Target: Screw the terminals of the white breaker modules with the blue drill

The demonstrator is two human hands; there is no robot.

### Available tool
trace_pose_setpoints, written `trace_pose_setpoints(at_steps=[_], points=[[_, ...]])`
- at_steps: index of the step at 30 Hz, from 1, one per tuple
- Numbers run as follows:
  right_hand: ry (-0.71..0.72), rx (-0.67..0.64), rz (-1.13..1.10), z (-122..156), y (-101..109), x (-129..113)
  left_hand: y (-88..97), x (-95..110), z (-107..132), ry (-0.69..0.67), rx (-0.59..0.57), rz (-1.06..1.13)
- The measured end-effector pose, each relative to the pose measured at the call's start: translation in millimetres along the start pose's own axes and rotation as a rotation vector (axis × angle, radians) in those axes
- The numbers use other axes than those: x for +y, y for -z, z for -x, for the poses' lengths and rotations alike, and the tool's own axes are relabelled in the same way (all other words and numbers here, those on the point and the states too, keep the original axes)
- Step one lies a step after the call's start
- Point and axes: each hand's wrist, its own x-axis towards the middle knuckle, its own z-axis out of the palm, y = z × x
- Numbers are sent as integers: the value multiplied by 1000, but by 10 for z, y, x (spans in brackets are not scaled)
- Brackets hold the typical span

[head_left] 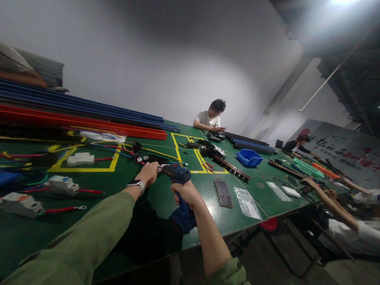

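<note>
A blue cordless drill (183,215) is in my right hand (187,192), whose fingers wrap round its grip. Its nose points left, toward my left hand (148,174). The fingers of my left hand are closed at the drill's tip; what they pinch is hidden. Just beyond that hand lie a small black part (137,147) and coloured wires (158,153). To the left sit grey-white circuit breakers (61,185) with red leads, one lead ending in a ring terminal (82,208).
Orange-red channels (133,131) and blue rails (119,111) run along the far left. A blue bin (250,162), a blurred phone-like slab (223,192) and a clear plastic bag (247,202) lie to the right. Other people sit around the green table (202,224).
</note>
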Motion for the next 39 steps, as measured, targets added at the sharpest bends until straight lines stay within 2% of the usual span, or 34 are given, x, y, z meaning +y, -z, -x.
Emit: trace_pose_setpoints(at_steps=[31,39], points=[[43,-16,-5,-28,9,24,35,3,8,9,-28,6],[12,-14,-22,-32,27,41,50,16,17,17,-21,26]])
